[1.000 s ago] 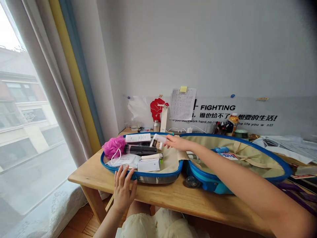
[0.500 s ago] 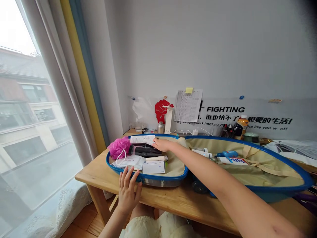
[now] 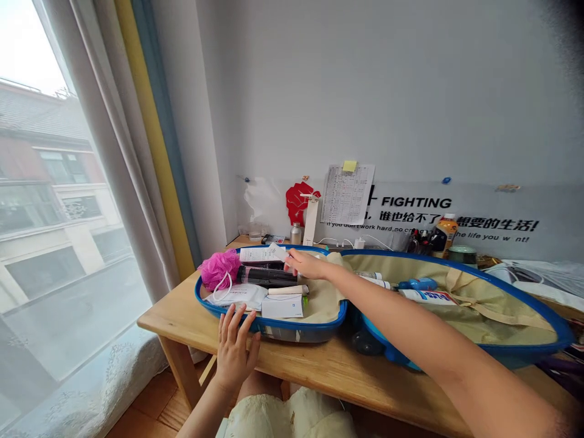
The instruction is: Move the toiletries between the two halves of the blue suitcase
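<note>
Blue edges the open suitcase [image 3: 316, 326] across the lower centre of the frame. Over its left half, the right hand [image 3: 303, 264] has its fingers narrowed on one end of a white container [image 3: 277, 250], a grip that probably keeps them clear of the black bottle [image 3: 269, 277]. The left hand [image 3: 237, 344], fingers loosely spread and holding nothing, meets the near edge, perhaps for steadiness. The pink mesh sponge [image 3: 219, 269] sits at the far left, seemingly too bulky to lie flat.

Home, possibly a bedroom, long curtains [image 3: 109, 115], wooden desk [image 3: 176, 309], wall slogan [image 3: 417, 202]
</note>
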A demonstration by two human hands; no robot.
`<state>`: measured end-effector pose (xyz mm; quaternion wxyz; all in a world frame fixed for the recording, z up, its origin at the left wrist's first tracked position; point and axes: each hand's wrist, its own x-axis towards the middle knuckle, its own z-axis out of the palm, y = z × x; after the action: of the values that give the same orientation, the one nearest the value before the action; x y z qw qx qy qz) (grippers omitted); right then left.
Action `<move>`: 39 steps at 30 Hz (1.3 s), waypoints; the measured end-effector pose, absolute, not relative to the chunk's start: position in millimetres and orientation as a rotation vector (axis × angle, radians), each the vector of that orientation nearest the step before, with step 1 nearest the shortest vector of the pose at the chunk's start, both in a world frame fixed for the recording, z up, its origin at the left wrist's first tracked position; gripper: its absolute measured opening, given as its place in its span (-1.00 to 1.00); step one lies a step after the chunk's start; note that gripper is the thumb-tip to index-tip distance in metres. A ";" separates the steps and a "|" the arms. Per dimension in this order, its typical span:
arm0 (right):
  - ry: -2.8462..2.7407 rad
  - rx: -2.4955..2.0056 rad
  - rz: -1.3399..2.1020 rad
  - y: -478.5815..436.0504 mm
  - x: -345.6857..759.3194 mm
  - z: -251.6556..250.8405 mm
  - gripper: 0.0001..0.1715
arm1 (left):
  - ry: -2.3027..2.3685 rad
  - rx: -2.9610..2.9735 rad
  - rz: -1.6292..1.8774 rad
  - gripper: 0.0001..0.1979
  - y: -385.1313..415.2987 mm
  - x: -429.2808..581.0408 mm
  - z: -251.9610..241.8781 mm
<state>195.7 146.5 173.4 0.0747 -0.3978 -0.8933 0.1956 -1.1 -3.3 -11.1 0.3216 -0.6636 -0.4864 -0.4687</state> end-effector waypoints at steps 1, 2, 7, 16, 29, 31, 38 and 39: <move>-2.698 -1.138 0.647 140.8 192.2 171.9 -0.62 | -1.280 -1.745 -1.229 -0.39 -3.4 -1.2 -11.2; -2.720 -1.089 0.700 135.7 188.4 169.9 -0.65 | -1.285 -1.746 -1.226 -0.39 -3.5 -1.4 -11.5; -2.797 -1.009 0.718 127.0 174.8 159.2 -0.74 | -1.292 -1.744 -1.231 -0.36 -3.4 -1.6 -12.7; -2.808 -1.248 0.420 148.4 181.3 152.6 -0.57 | -1.292 -1.741 -1.233 -0.37 -3.4 -1.8 -13.0; -2.852 -1.329 0.271 149.5 180.4 142.5 -0.57 | -1.292 -1.746 -1.240 -0.35 -3.7 -1.6 -13.3; -2.860 -1.327 0.266 148.2 180.1 141.6 -0.58 | -1.299 -1.744 -1.242 -0.35 -3.4 -2.0 -14.1; -2.862 -1.367 0.294 149.0 189.3 146.1 -0.47 | -1.289 -1.756 -1.231 -0.38 -3.0 -2.7 -13.6; -2.870 -1.360 0.296 149.1 190.7 147.1 -0.46 | -1.291 -1.756 -1.231 -0.38 -3.2 -2.6 -13.4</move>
<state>190.7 149.1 147.1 -0.0240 -0.4263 -0.8995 0.0929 -2.6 -3.2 -13.4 0.3139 -0.6662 -0.4895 -0.4670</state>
